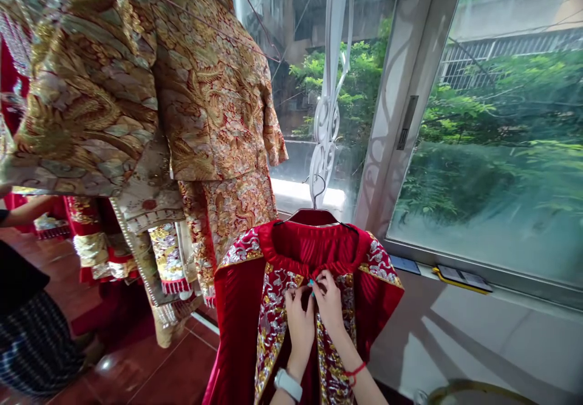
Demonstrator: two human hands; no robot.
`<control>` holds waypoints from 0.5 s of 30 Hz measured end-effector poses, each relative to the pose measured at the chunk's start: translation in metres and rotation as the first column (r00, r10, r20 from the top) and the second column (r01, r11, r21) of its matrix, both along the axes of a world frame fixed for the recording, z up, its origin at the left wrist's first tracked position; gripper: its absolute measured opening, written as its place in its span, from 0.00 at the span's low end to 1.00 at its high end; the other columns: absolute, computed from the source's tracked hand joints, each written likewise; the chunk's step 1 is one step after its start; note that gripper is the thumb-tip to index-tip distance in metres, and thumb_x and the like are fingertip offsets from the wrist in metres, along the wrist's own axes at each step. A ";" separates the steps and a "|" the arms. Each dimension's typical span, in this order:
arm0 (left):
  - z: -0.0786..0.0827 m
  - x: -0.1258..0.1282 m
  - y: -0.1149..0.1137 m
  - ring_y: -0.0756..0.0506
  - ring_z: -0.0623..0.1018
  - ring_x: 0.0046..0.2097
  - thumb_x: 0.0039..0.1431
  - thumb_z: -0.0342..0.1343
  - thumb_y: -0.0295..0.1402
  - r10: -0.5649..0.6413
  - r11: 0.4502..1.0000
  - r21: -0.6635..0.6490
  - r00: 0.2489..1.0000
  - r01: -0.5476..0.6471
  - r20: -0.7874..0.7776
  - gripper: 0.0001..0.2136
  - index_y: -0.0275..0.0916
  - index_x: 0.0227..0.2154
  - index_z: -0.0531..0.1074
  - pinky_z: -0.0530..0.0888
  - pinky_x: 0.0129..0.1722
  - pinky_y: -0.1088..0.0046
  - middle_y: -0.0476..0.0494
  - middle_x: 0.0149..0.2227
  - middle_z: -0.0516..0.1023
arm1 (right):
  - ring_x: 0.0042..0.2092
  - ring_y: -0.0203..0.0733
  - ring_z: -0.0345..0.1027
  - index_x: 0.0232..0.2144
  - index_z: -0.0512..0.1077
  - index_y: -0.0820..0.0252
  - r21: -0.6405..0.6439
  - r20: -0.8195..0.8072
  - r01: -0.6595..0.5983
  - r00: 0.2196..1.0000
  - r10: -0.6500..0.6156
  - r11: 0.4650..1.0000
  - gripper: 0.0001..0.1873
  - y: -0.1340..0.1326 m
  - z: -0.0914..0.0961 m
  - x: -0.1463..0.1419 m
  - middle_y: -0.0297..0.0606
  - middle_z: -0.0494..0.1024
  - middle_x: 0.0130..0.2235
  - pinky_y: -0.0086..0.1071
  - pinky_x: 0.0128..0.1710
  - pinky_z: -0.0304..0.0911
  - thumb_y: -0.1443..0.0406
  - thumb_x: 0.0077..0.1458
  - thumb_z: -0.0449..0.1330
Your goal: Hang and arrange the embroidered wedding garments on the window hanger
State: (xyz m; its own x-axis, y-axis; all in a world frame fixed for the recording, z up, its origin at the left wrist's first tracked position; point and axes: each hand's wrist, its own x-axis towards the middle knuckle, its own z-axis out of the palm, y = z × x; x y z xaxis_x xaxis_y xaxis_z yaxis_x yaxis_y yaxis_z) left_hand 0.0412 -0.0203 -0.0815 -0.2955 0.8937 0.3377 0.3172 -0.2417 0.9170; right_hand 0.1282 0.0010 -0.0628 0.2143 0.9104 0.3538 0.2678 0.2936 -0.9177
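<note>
A red robe (237, 326) with gold and silver embroidered front bands hangs on a dark hanger (314, 215) with a metal hook. My left hand (300, 329), with a pale watch at its wrist, pinches the robe's front just below the gathered neckline. Close beside it, my right hand (330, 305), wearing a red cord bracelet, has its fingers closed at the same spot at the neck opening. A small turquoise spot shows between the fingertips; I cannot tell whether it is a nail or a fastener. The fingertips partly hide the closure.
Gold embroidered jackets (218, 89) hang on the left, over other red and gold garments. A white scrolled metal stand (324, 119) rises before the window. Flat dark objects (464, 279) lie on the sill. At the left edge, another person's arm (30, 212) and checked clothing show.
</note>
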 end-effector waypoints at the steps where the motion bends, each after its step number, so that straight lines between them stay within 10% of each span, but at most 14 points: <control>1: -0.001 -0.001 -0.001 0.38 0.73 0.46 0.58 0.51 0.36 -0.017 1.000 -0.020 0.997 0.019 0.070 0.10 0.39 0.38 0.73 0.69 0.52 0.55 0.39 0.40 0.70 | 0.36 0.45 0.74 0.35 0.65 0.56 0.017 -0.065 -0.069 0.995 0.070 0.997 0.08 -0.003 -0.002 0.003 0.38 0.76 0.34 0.36 0.39 0.67 0.59 0.57 0.55; 7: -0.011 -0.006 -0.027 0.44 0.74 0.36 0.49 0.62 0.47 -0.296 0.919 -0.078 0.807 0.386 0.511 0.16 0.39 0.26 0.72 0.70 0.42 0.68 0.47 0.30 0.74 | 0.38 0.44 0.74 0.39 0.67 0.56 -0.015 -0.201 -0.262 0.946 0.254 0.965 0.11 -0.039 -0.005 0.029 0.37 0.77 0.36 0.33 0.41 0.66 0.57 0.56 0.58; 12: -0.026 -0.015 -0.068 0.49 0.74 0.26 0.36 0.70 0.50 -0.094 0.876 -0.149 0.466 0.458 0.880 0.23 0.40 0.25 0.66 0.69 0.26 0.75 0.51 0.28 0.75 | 0.39 0.46 0.73 0.36 0.74 0.57 -0.061 -0.039 -0.176 0.984 0.173 0.983 0.13 -0.055 -0.006 0.026 0.42 0.79 0.40 0.36 0.41 0.66 0.58 0.58 0.53; 15: -0.041 -0.021 -0.088 0.53 0.69 0.19 0.34 0.70 0.51 -0.044 0.853 -0.200 0.449 0.482 0.893 0.25 0.39 0.25 0.66 0.64 0.17 0.77 0.52 0.28 0.74 | 0.44 0.48 0.72 0.38 0.76 0.57 -0.066 -0.028 -0.090 0.996 0.088 0.994 0.13 -0.049 -0.009 0.008 0.43 0.79 0.42 0.39 0.47 0.65 0.58 0.54 0.57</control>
